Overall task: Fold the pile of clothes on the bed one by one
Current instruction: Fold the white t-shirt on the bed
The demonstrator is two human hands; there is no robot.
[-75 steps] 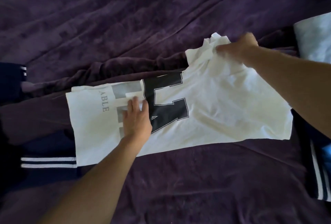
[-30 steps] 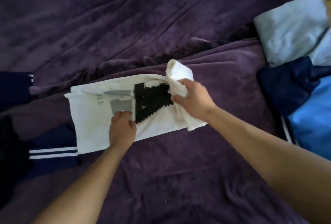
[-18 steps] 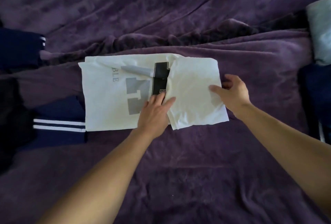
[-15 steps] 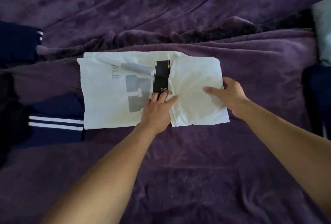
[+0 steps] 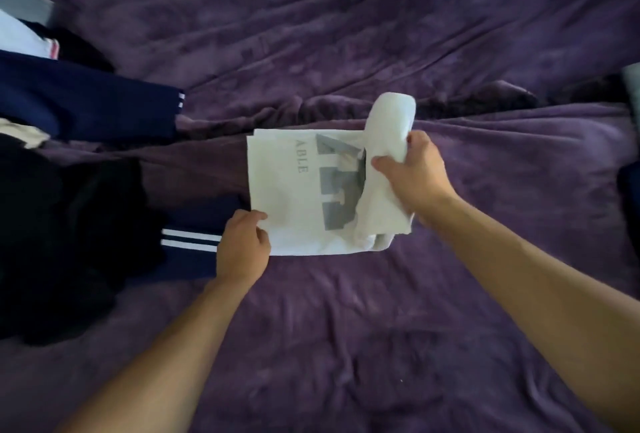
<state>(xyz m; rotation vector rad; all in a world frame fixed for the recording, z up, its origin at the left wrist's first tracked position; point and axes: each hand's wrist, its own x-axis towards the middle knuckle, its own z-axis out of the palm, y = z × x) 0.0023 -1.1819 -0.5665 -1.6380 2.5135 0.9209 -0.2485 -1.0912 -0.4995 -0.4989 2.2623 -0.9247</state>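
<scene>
1. Your purple-covered bed (image 5: 346, 346) fills the view.
2. Dark clothes pile (image 5: 69, 224) at 9 o'clock.
3. White T-shirt (image 5: 287, 197) lies centre.
4. Your right hand (image 5: 412, 179) grips its raised 3 o'clock end.
5. Your left hand (image 5: 242, 245) pinches its 7 o'clock corner.

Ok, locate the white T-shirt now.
Head view, centre: the white T-shirt lies on the purple blanket, right of the navy striped garment; left hand holds its near-left corner, right hand grips its raised right end.

Purple-blanketed bed (image 5: 346, 34), deep creases, dim soft light
</scene>
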